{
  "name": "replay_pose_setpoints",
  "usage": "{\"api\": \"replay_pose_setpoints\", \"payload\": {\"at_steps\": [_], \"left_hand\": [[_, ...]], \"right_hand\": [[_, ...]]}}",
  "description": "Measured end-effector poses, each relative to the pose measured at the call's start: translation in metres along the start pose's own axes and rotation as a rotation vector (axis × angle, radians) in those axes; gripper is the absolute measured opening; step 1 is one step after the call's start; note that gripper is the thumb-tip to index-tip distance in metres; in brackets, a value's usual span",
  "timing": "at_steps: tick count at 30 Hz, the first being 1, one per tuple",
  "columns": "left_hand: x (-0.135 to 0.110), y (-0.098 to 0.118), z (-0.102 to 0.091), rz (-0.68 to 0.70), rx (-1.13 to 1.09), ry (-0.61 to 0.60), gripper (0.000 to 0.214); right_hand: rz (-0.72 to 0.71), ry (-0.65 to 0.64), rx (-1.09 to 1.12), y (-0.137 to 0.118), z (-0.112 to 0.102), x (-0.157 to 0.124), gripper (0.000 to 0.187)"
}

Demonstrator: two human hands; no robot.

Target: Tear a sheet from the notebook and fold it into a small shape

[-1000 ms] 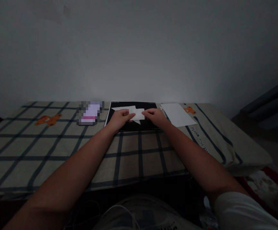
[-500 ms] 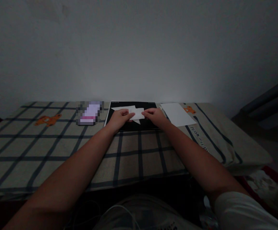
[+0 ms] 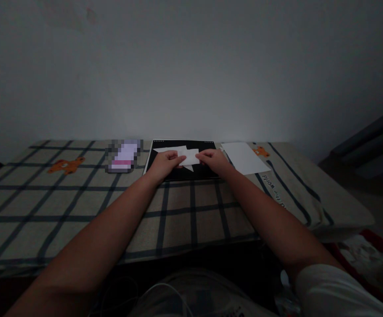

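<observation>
Between my two hands is a small piece of folded white paper point(image 3: 190, 157), held just over a black board point(image 3: 207, 173). My left hand point(image 3: 165, 164) pinches its left side, thumb on top. The fingers of my right hand point(image 3: 213, 158) are closed on its right edge. Other white paper point(image 3: 169, 149) with pointed ends shows behind and below the held piece; whether it is joined to that piece I cannot tell. Parts of the paper are hidden by my fingers.
A white sheet point(image 3: 244, 157) lies right of the board. On the left is a phone point(image 3: 124, 156), its screen blurred out. A checked cloth point(image 3: 178, 215) covers the table, which meets a wall point(image 3: 191, 70). Below the right edge stands a red bin point(image 3: 373, 253) with crumpled white stuff.
</observation>
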State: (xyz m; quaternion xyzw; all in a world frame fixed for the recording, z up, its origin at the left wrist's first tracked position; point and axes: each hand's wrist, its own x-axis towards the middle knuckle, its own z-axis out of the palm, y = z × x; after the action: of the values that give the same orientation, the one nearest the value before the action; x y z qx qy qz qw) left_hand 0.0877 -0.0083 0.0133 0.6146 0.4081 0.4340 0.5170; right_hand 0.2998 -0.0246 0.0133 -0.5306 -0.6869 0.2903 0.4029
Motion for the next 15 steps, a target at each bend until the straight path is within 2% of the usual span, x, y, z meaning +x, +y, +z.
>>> {"api": "replay_pose_setpoints", "payload": {"at_steps": [9, 15], "left_hand": [[0.0004, 0.0001, -0.0005, -0.018, -0.03, 0.008, 0.041], [0.0035, 0.0004, -0.0025, -0.052, -0.108, 0.078, 0.04]], "right_hand": [[0.014, 0.0, 0.029, -0.0024, 0.0001, 0.0004, 0.034], [0.038, 0.017, 0.021, -0.0025, -0.0014, 0.0026, 0.033]]}}
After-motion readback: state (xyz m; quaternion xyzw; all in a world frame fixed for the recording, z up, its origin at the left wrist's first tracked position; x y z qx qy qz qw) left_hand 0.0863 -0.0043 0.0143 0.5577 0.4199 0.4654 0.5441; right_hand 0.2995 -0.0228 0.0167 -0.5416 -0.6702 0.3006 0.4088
